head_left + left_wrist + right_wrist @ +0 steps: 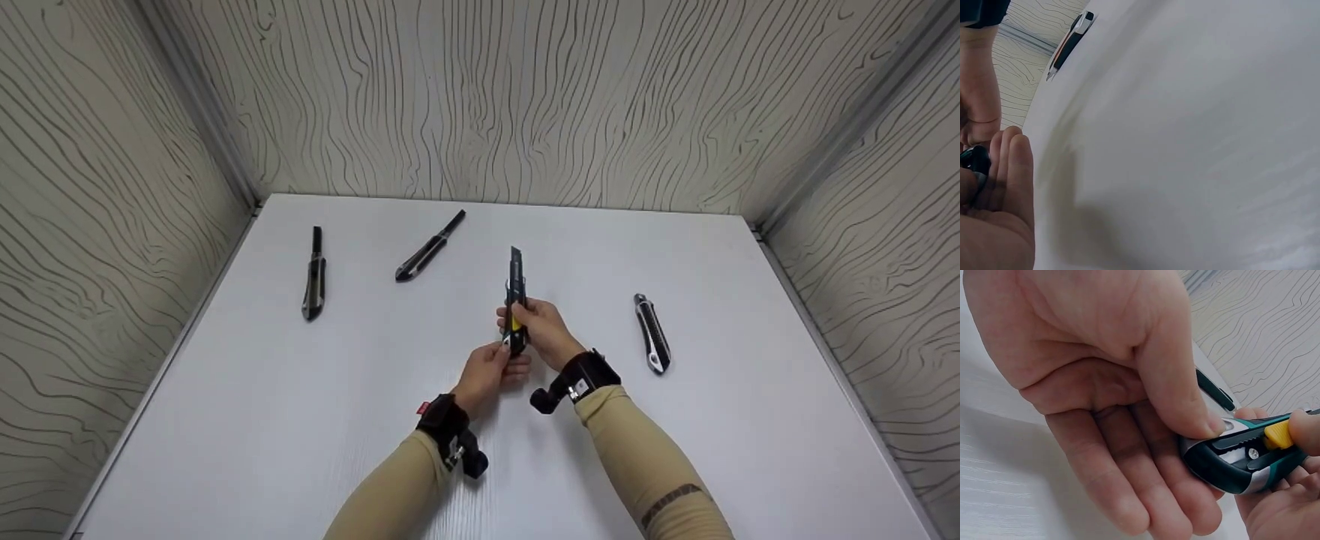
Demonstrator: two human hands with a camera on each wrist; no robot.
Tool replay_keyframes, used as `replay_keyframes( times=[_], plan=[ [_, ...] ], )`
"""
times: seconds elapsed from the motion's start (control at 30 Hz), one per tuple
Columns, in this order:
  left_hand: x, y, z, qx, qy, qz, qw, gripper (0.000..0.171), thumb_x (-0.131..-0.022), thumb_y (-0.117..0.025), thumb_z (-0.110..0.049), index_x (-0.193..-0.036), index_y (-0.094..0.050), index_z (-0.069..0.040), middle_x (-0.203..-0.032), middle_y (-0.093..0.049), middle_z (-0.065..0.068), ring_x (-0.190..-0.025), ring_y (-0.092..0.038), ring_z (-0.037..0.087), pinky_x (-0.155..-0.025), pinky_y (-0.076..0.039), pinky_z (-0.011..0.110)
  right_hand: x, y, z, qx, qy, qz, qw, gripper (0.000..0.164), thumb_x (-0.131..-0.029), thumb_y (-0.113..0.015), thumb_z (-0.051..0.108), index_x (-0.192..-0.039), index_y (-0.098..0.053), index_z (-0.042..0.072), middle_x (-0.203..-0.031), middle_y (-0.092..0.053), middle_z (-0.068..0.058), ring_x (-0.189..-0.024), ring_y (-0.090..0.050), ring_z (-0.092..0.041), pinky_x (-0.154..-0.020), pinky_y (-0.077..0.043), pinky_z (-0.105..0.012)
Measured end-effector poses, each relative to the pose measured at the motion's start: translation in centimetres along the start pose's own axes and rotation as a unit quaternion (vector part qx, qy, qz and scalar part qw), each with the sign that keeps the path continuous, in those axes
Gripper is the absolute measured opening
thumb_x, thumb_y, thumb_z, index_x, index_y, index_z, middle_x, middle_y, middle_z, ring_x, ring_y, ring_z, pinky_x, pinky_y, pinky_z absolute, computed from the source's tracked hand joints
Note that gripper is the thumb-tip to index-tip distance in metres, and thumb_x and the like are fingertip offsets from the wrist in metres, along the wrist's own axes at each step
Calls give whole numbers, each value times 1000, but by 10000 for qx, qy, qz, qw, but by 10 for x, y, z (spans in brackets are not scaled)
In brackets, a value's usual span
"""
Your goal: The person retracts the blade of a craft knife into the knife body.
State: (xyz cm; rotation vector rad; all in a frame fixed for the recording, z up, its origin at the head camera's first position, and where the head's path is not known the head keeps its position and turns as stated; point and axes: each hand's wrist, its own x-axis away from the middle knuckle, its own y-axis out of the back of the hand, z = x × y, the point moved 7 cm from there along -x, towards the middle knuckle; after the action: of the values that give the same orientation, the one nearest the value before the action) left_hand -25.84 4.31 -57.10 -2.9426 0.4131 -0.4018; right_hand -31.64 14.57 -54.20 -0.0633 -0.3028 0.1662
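Observation:
A utility knife (516,277) points away from me in the middle of the head view, its dark blade extended. My right hand (553,331) grips its handle, with the thumb against the yellow slider (1279,434). At the rear end, my left hand (482,375) pinches the handle between thumb and fingers. The right wrist view shows the left thumb (1176,377) on the silver and green casing, close to a small screw. Only the dark butt of the knife (979,160) appears in the left wrist view, beside the left fingers (1016,169).
Two utility knives with dark extended tips lie on the white table (300,420): one at far left (315,285), another at back centre (426,255). A utility knife (652,336) lies to the right. Patterned panels (480,97) enclose the table's back and sides.

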Motion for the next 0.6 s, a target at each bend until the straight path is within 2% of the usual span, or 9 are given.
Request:
replay_keyframes(
  times=[0.4,0.6],
  plan=[
    [0,0,-2,119,3,-50,9999,36,-106,-36,-13,-128,-52,11,-110,-70,22,-94,-72,22,-88,-59,34,-2,-1,-1,31,-62,-35,10000,40,-104,-44,11,-138,-43,-8,-131,-60,-20,-104,-66,-15,-96,-52,-30],
    [0,2,-1,151,89,-110,9998,36,-106,-36,-13,-128,-53,10,-108,-71,20,-92,-72,20,-87,-59,33,-2,-2,-1,1,-84,-54,10000,39,-103,-45,10,-138,-43,-8,-131,-59,-21,-106,-66,-16,-99,-51,-33]
  ],
)
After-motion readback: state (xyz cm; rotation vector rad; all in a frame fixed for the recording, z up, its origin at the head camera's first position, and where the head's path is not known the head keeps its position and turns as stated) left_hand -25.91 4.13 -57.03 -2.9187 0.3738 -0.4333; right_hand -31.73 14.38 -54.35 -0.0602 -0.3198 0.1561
